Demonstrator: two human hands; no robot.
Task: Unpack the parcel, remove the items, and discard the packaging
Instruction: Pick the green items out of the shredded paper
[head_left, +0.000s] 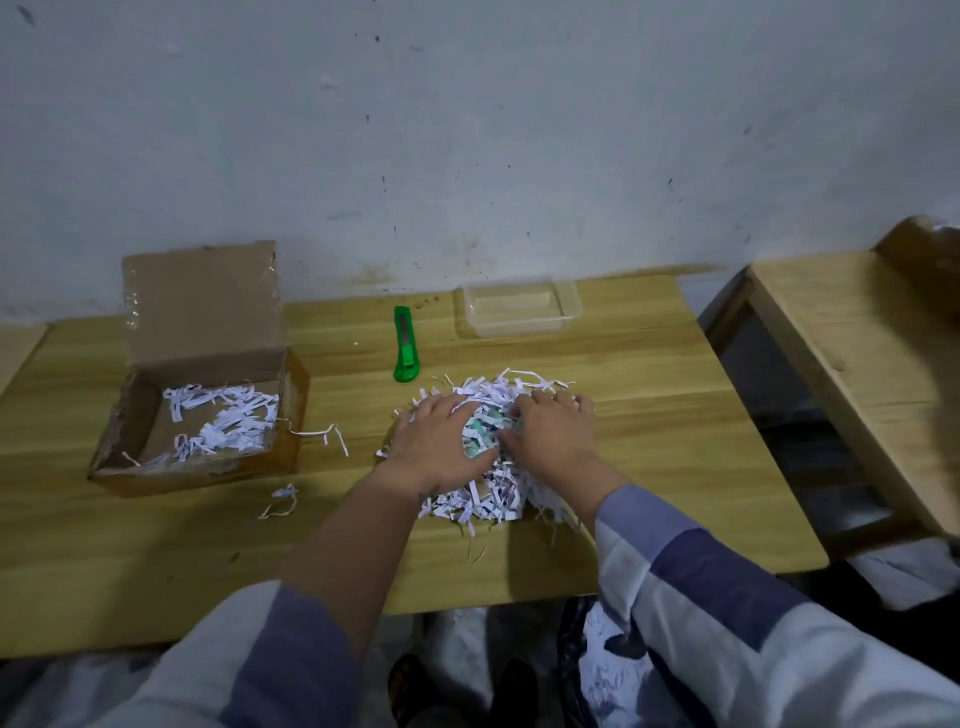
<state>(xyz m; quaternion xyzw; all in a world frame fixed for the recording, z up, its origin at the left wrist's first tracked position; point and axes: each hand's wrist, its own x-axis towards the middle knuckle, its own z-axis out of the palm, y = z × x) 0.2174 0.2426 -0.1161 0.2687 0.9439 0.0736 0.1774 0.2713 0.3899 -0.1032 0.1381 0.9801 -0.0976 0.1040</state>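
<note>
While my left hand (434, 434) and right hand (553, 431) press flat, with relaxed fingers, on the white shredded-paper heap (493, 457) at table centre, I should part it gently toward three and nine o'clock, uncovering the greenish items (480, 434).

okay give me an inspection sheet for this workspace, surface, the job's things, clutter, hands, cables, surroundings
Surface: wooden table, against a marked white wall.
Job's things: open cardboard box at left, lid up, some shreds left inside; big shred pile at table centre, greenish items partly showing in it.
Clutter: green knife behind the pile; clear tub by the wall; stray shreds near the box.
Hands: left hand and right hand both lie on the pile, fingers spread; grip cannot be told.
Cables: nothing seen.
Surroundings: second wooden table at right; black bag with shreds on the floor below.
</note>
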